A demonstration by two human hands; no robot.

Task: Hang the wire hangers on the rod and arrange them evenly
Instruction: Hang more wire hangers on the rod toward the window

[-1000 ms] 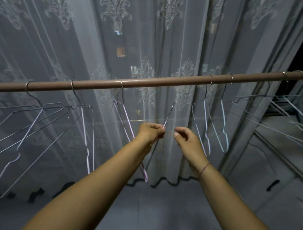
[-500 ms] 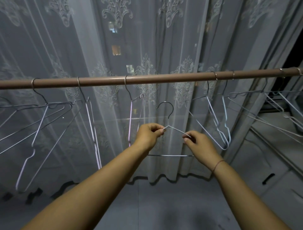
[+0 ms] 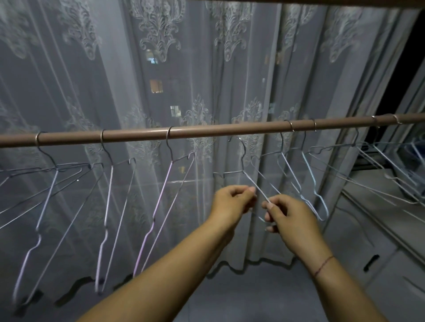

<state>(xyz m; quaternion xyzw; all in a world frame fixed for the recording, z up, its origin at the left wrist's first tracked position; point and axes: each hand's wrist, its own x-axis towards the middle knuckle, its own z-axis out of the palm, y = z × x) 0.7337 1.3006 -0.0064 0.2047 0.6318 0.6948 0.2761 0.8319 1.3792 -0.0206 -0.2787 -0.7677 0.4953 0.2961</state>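
A brown rod (image 3: 207,132) runs across the view with several wire hangers on it. Three hang on the left part, among them a pinkish one (image 3: 158,202); more hang on the right (image 3: 310,183). Both hands hold one grey wire hanger (image 3: 243,170) under the middle of the rod. Its hook tip (image 3: 236,139) sits just below the rod, apart from it or barely touching; I cannot tell which. My left hand (image 3: 232,204) pinches the hanger's shoulder wire. My right hand (image 3: 287,216) grips the same wire lower down.
A sheer patterned curtain (image 3: 207,80) hangs right behind the rod. A second rod (image 3: 299,1) crosses the top edge. To the right are a window ledge (image 3: 379,206) and cabinet fronts with a dark handle (image 3: 370,262). Grey floor lies below.
Both hands took hold of the hanger and lifted it, bringing its hook up to just under the rod. The view has tilted up, so the rod now sits lower in frame.
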